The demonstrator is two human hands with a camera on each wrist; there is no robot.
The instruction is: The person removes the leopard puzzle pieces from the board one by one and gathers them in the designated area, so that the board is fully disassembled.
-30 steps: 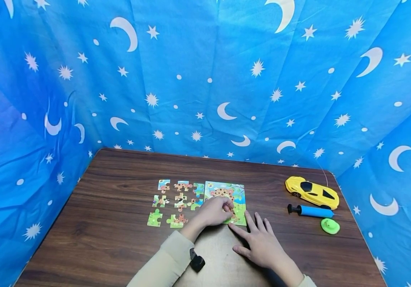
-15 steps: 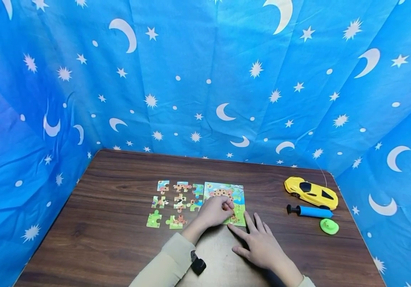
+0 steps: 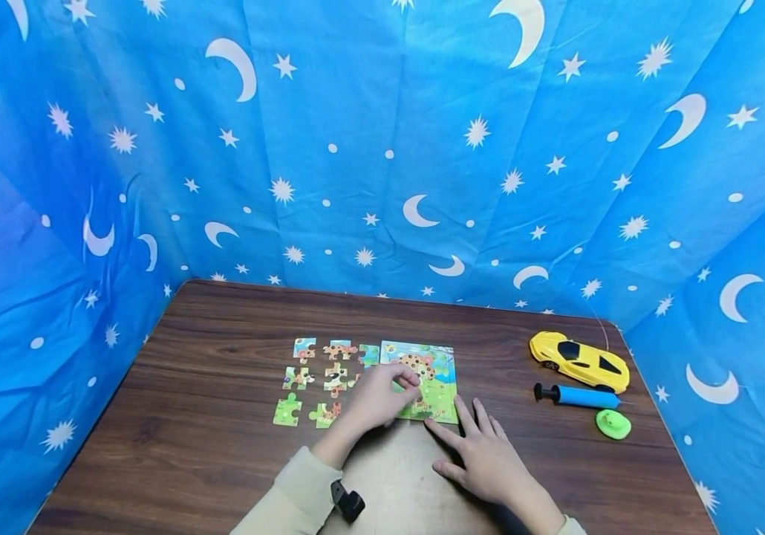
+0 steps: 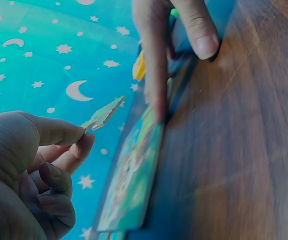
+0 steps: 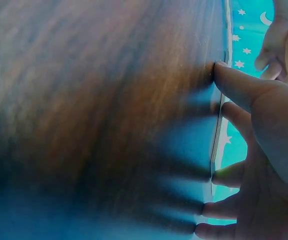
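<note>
My left hand (image 3: 372,401) is over the left part of a picture puzzle board (image 3: 446,371) showing a spotted animal on green and blue. Between its thumb and index finger it pinches a greenish puzzle piece (image 4: 104,114), raised off the board in the left wrist view; the other fingers curl loosely. My right hand (image 3: 492,461) rests on the table with fingers spread, its fingertips at the board's lower right corner. Left of the board lie several loose puzzle pieces (image 3: 336,377) in rows, some partly hidden by the left hand.
On the right of the dark wooden table (image 3: 222,475) are a yellow toy car (image 3: 579,360), a blue hand pump (image 3: 586,396) and a small green toy (image 3: 613,424). A blue curtain (image 3: 356,111) with moons and stars surrounds the table at the back and sides.
My left hand has shifted left and toward me from the middle of the board, uncovering more of its picture. My right hand has stayed in place.
</note>
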